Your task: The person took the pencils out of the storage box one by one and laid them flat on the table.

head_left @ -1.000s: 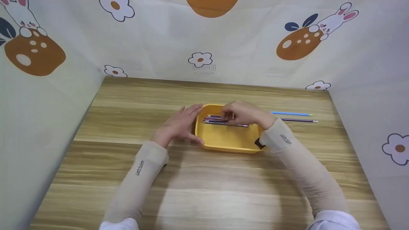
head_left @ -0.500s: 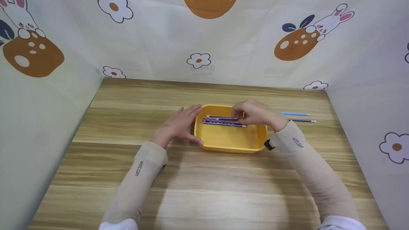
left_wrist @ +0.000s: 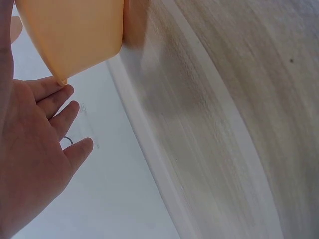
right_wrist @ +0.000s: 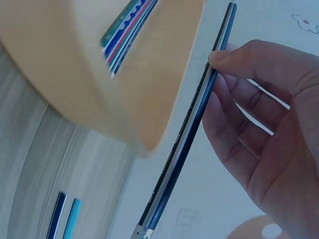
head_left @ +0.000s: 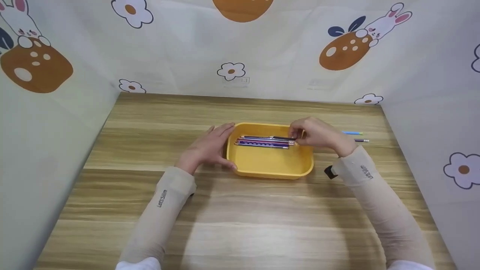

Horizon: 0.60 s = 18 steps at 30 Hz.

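Note:
A yellow plastic basket (head_left: pixel 270 168) stands on the wooden table. Several pencils (head_left: pixel 262 143) lie side by side inside it, in purple, red and dark colours. My left hand (head_left: pixel 206 148) rests against the basket's left end, its fingers (left_wrist: pixel 62 119) straight and touching the rim. My right hand (head_left: pixel 317 135) is over the basket's right end. Between thumb and fingers it pinches a dark pencil (right_wrist: pixel 192 124), which has a metal band at one end. In the right wrist view this pencil looks raised above the basket.
Right of the basket, partly hidden by the right hand, lie a light blue pencil (head_left: pixel 352 132) and a dark pencil with a white eraser (head_left: pixel 362 140). Printed cloth walls (head_left: pixel 180 48) close off the table's back and both sides.
My right hand has moved right from the middle of the basket to its right end, carrying the dark pencil and uncovering more of the pencils inside. The left hand stays in place.

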{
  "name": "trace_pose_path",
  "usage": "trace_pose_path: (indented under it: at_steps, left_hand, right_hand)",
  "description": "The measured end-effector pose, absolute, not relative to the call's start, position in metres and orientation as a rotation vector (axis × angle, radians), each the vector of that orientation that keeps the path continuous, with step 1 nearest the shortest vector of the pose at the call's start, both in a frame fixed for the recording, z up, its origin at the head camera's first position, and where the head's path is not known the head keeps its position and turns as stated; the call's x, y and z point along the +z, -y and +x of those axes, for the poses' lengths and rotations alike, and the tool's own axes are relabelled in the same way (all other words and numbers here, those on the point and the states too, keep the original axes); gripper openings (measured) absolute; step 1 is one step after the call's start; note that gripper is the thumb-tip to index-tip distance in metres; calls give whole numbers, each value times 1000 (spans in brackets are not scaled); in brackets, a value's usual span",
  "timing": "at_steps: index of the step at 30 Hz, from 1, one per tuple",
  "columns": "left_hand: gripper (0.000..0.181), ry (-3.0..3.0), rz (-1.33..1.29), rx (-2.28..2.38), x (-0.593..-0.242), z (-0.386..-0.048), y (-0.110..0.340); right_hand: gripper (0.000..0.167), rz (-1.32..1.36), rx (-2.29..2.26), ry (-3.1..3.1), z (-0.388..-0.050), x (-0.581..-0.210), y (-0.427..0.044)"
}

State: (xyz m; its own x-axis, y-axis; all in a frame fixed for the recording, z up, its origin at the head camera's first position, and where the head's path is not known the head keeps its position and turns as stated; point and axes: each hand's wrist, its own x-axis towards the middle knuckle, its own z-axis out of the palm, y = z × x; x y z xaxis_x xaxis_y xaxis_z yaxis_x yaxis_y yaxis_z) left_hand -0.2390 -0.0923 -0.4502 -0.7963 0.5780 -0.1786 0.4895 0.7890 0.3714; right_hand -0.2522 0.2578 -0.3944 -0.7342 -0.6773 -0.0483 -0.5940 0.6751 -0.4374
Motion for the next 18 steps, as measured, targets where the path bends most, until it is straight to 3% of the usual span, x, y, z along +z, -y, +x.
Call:
trace_pose_path:
  at_steps: [18]
  left_hand:
    - [135,-2711,832,413,-451,-239,93]
  right_hand:
    - [20,-894,-607,-2763,-243,-400,-303]
